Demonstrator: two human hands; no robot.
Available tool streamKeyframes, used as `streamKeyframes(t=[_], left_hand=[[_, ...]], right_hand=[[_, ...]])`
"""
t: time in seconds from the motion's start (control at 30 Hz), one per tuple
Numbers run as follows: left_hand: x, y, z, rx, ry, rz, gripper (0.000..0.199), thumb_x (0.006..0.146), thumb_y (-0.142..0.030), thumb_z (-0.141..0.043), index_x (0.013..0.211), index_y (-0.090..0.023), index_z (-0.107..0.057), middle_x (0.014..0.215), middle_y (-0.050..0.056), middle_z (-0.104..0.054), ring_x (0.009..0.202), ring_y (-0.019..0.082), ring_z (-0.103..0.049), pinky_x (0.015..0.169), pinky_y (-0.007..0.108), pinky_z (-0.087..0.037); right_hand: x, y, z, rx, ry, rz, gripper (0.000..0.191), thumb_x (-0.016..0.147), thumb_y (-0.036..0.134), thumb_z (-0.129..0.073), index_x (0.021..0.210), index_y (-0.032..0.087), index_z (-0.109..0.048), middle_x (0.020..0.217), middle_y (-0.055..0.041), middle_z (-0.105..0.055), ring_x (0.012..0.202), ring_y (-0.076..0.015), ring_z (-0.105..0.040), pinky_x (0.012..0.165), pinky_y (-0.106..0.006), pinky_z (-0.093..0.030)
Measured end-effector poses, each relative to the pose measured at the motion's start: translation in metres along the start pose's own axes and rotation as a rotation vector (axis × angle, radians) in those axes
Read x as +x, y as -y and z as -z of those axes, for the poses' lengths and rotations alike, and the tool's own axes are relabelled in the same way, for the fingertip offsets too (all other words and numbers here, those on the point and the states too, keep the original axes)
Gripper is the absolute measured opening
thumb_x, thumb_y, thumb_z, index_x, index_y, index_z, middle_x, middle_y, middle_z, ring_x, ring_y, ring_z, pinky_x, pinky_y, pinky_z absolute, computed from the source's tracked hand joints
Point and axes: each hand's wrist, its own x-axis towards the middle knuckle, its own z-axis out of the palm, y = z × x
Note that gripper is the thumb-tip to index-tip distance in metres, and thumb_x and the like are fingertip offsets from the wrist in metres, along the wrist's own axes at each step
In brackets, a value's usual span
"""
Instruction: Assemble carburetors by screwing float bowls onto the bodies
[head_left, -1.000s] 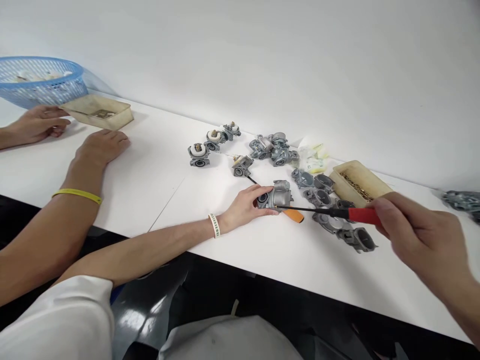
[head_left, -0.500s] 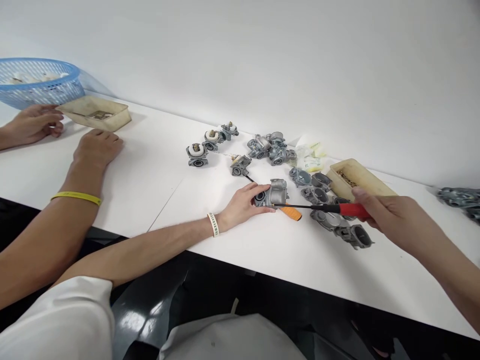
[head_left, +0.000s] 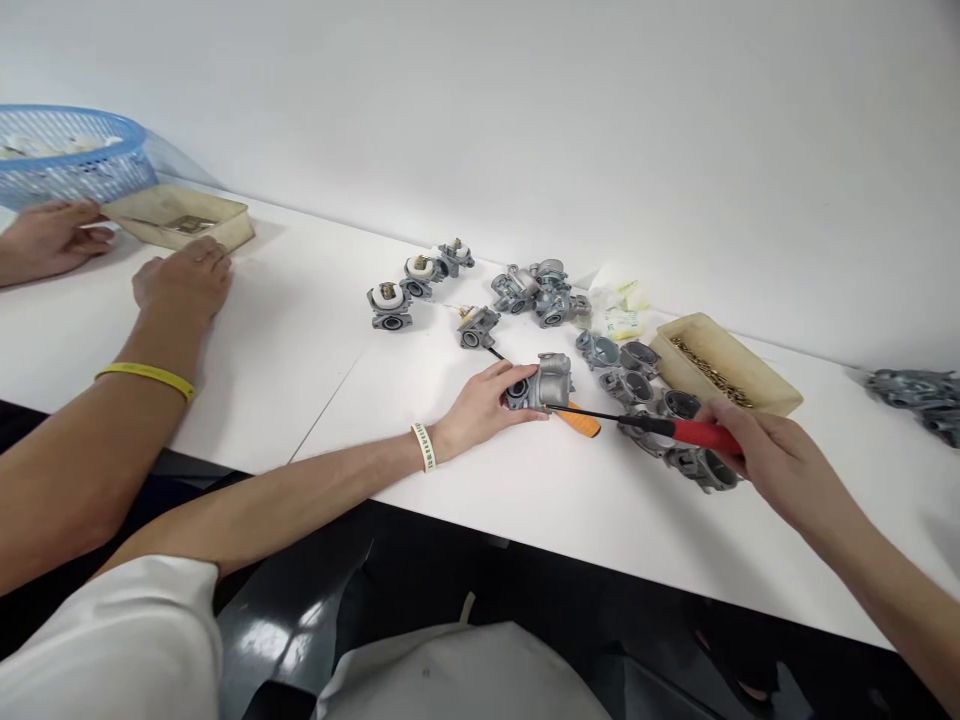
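My left hand (head_left: 484, 405) is closed around the side of a grey metal carburetor (head_left: 553, 384) on the white table. In my right hand (head_left: 757, 450) is the red handle of a screwdriver (head_left: 656, 426). Its long black shaft points left, and the tip meets the lower side of the carburetor. Part of an orange handle (head_left: 581, 420) shows beneath that shaft, lying on the table. Just behind my left hand is another carburetor (head_left: 478, 328) with a brass part on top. Several open float bowls (head_left: 636, 386) lie close to my right hand, some partly hidden by the screwdriver.
A box of small brass parts (head_left: 724, 365) stands right of the bowls. More carburetors (head_left: 416, 275) and a crumpled plastic bag (head_left: 621, 312) lie toward the wall. At left, a co-worker's hands (head_left: 184, 280) are at a second box (head_left: 240, 230), near a blue basket (head_left: 124, 165).
My right hand has dropped slightly and shifted a little left, with the screwdriver tip still at the carburetor. The co-worker's nearer hand has moved up to the box. The view has shifted slightly.
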Motion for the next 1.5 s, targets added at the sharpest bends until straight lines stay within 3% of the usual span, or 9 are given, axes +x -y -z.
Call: streamKeyframes(t=[0.13,0.3,0.5,0.7,0.87,1.07,1.17,1.33,1.5], left_hand=[[0.0,0.0,-0.001,-0.001,-0.007,-0.017,0.068,0.077,-0.054,-0.081,0.134,-0.023,-0.063,0.106,0.006,-0.062,0.075,0.014,-0.054,0.069,0.027,-0.05],[0.002,-0.001,0.001,-0.004,-0.018,0.038,0.068,0.075,-0.049,-0.084,0.133,-0.021,-0.064,0.107,0.006,-0.064,0.076,0.014,-0.055,0.07,0.027,-0.05],[0.004,0.002,0.001,-0.018,-0.02,0.038,0.068,0.074,-0.049,-0.085,0.132,-0.02,-0.064,0.109,0.007,-0.065,0.079,0.015,-0.058,0.072,0.028,-0.051],[0.001,0.002,-0.001,0.03,0.022,-0.035,0.068,0.076,-0.057,-0.08,0.132,-0.023,-0.063,0.107,0.006,-0.063,0.08,0.016,-0.057,0.072,0.029,-0.051],[-0.001,0.003,-0.001,0.073,0.013,-0.073,0.07,0.078,-0.061,-0.076,0.135,-0.023,-0.062,0.104,0.005,-0.06,0.076,0.014,-0.054,0.071,0.028,-0.051],[0.0,0.001,-0.001,0.058,0.006,-0.049,0.068,0.078,-0.059,-0.077,0.134,-0.023,-0.062,0.105,0.006,-0.061,0.074,0.014,-0.054,0.071,0.028,-0.05],[0.0,0.0,-0.001,0.06,0.002,-0.038,0.068,0.077,-0.058,-0.078,0.134,-0.023,-0.062,0.104,0.006,-0.061,0.076,0.015,-0.054,0.071,0.028,-0.05],[0.0,-0.001,0.001,0.096,0.02,-0.023,0.066,0.077,-0.053,-0.081,0.133,-0.023,-0.063,0.102,0.005,-0.06,0.076,0.015,-0.054,0.068,0.027,-0.049],[0.001,-0.003,0.0,0.086,0.008,-0.009,0.068,0.076,-0.056,-0.08,0.133,-0.021,-0.063,0.103,0.005,-0.06,0.074,0.014,-0.053,0.067,0.028,-0.049]], right_hand=[[-0.015,-0.007,0.0,0.133,-0.038,0.022,0.038,0.087,0.054,-0.062,0.117,0.03,-0.057,0.101,-0.0042,-0.068,0.08,-0.0194,-0.066,0.062,-0.028,-0.054],[-0.018,-0.023,0.004,-0.202,-0.104,0.316,0.032,0.088,0.046,-0.06,0.118,0.035,-0.06,0.096,-0.002,-0.072,0.059,-0.0171,-0.062,0.056,-0.03,-0.049],[-0.012,-0.016,0.01,-0.295,-0.017,0.6,0.038,0.092,0.052,-0.058,0.125,0.034,-0.062,0.104,-0.0033,-0.076,0.068,-0.0225,-0.069,0.061,-0.033,-0.051],[-0.014,-0.004,0.001,-0.186,-0.189,0.21,0.043,0.089,0.065,-0.053,0.096,0.026,-0.069,0.065,-0.0024,-0.068,0.052,-0.0195,-0.06,0.052,-0.032,-0.046],[0.01,-0.004,-0.001,-0.103,0.064,-0.199,0.072,0.087,0.083,-0.038,0.056,0.02,-0.055,0.047,-0.0049,-0.053,0.042,-0.0174,-0.049,0.043,-0.031,-0.038],[-0.008,-0.011,0.006,-0.161,-0.032,0.159,0.048,0.09,0.065,-0.05,0.117,0.025,-0.053,0.096,-0.0063,-0.072,0.076,-0.0221,-0.068,0.058,-0.031,-0.05],[-0.019,-0.008,0.001,-0.175,-0.158,0.202,0.042,0.086,0.06,-0.059,0.112,0.027,-0.058,0.087,-0.003,-0.072,0.063,-0.0182,-0.063,0.057,-0.03,-0.047],[-0.003,-0.002,-0.004,-0.19,-0.031,-0.183,0.066,0.092,0.077,-0.031,0.075,0.021,-0.063,0.053,-0.0043,-0.056,0.05,-0.0195,-0.053,0.048,-0.032,-0.041],[-0.003,-0.002,0.009,-0.119,0.01,0.125,0.049,0.087,0.068,-0.054,0.112,0.027,-0.057,0.098,-0.0053,-0.072,0.073,-0.0211,-0.066,0.057,-0.03,-0.051]])
